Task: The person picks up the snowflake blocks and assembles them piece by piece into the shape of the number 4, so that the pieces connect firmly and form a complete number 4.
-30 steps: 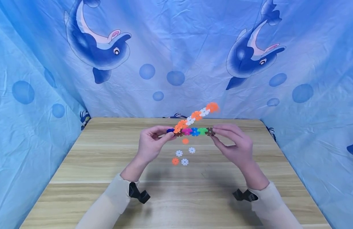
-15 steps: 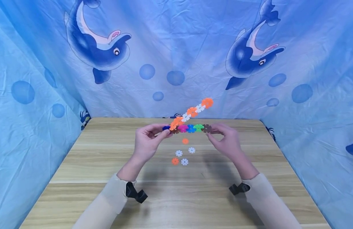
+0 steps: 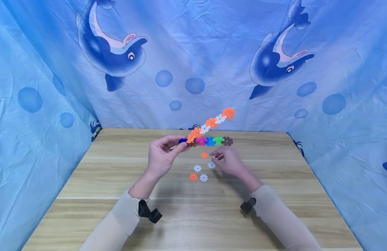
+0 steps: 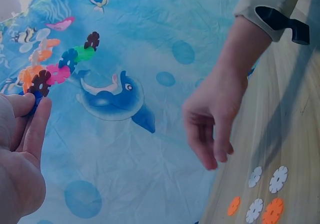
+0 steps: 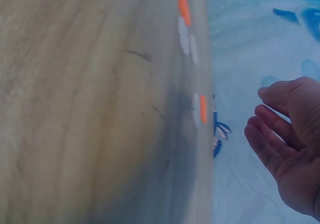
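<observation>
My left hand (image 3: 162, 155) pinches the dark blue end of a joined chain of snowflake discs (image 3: 210, 141). The chain has two arms that meet near the fingers. One runs level to the right through brown, pink, blue, green and brown discs; an orange and white arm (image 3: 211, 122) slants up to the right. My right hand (image 3: 228, 161) hovers over the table with loosely bent fingers and holds nothing. Nearest its fingertips are a white disc (image 3: 211, 165) and an orange disc (image 3: 204, 155). In the left wrist view, the right hand (image 4: 216, 114) hangs above the loose discs.
Nearer me on the wooden table (image 3: 187, 223) lie two more white discs (image 3: 203, 177) and another orange disc (image 3: 193, 177). A blue curtain (image 3: 212, 42) with printed dolphins encloses the table's back and sides.
My right hand has let go of the brown end of the chain and dropped down and left toward the loose discs. The left hand has shifted slightly left with the chain.
</observation>
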